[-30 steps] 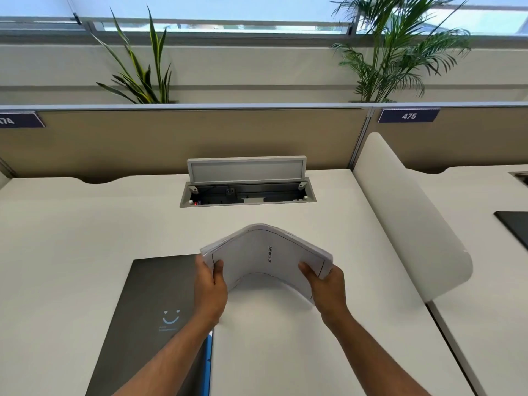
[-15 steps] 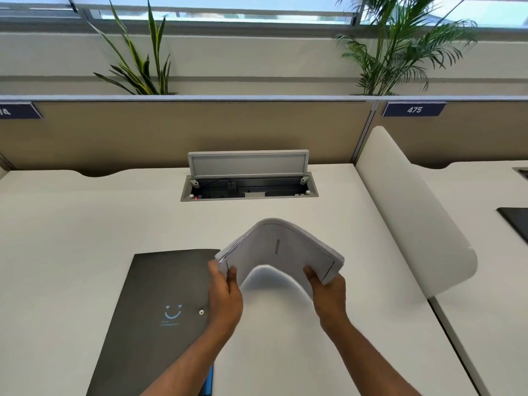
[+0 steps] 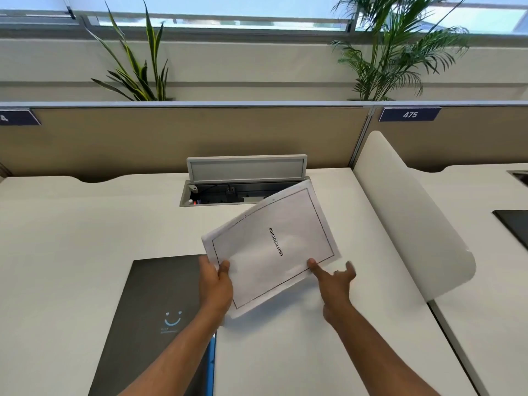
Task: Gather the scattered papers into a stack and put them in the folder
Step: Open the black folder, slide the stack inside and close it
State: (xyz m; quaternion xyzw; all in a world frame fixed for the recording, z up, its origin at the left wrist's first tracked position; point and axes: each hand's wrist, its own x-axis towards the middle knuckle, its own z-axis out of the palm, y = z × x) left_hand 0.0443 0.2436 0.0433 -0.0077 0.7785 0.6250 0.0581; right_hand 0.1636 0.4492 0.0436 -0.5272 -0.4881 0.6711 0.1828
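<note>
**Paper stack held above the desk, folder at 8 o'clock**

The left hand (image 3: 215,284) grasps the paper stack (image 3: 271,247) at its near-left edge, thumb on top. The stack is lifted off the white desk (image 3: 71,238), tilted, its top sheet reading "BIBLIOGRAPHY". The right hand (image 3: 333,277) is released, fingers spread, its thumb just touching the stack's near-right edge. The dark folder (image 3: 151,304) lies closed on the desk at 8 o'clock from the stack, smiley mark up. At 12 o'clock an open cable box (image 3: 245,184) sits in the desk. A label at 2 o'clock reads 475 (image 3: 410,114).
</note>
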